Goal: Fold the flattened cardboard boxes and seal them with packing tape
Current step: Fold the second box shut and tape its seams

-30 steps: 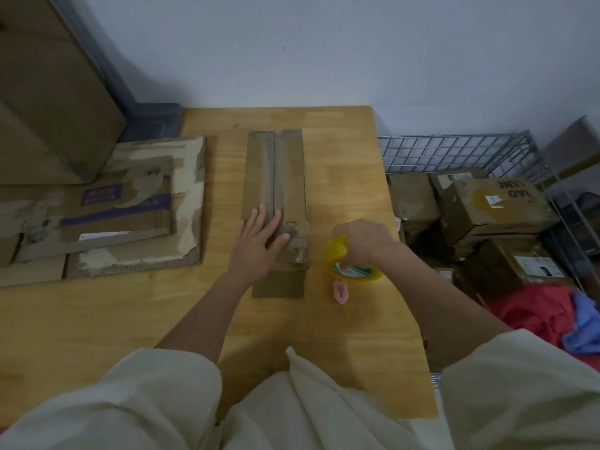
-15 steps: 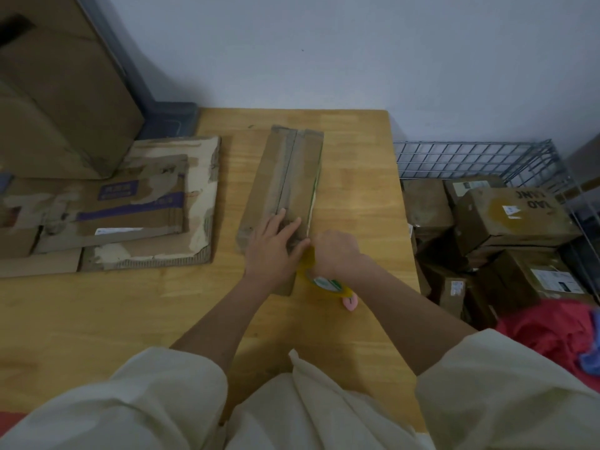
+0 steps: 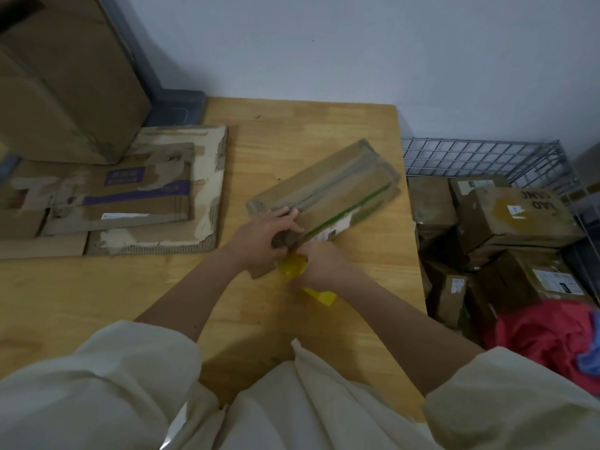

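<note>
Starting at your far left, the large upright carton (image 3: 61,79) and the stack of flattened cardboard (image 3: 136,193) lie on the wooden table (image 3: 97,297) just as they did a second ago, though your head has shifted, so they sit lower and further left in the view. The long narrow box (image 3: 328,193) is what has changed: a second ago it lay straight away from you, and now it is turned so that its far end points toward the table's right edge, with the near end lifted a little into your hands. Your left hand (image 3: 263,237), which lay flat with fingers spread on the top flaps, now curls over the near end and grips it. Your right hand (image 3: 319,266) has come in from beside the box and meets the same end from below, fingers wrapped around the yellow tape roll (image 3: 292,267), which is pressed against the cardboard; whether tape has yet stuck to the box you cannot tell, as the spot is blurred. A loose yellow strip (image 3: 319,296) shows just under your right wrist. At your right, beyond the table edge, the wire basket (image 3: 480,154) holds sealed cartons (image 3: 516,216), with a red cloth (image 3: 548,332) nearest you.
</note>
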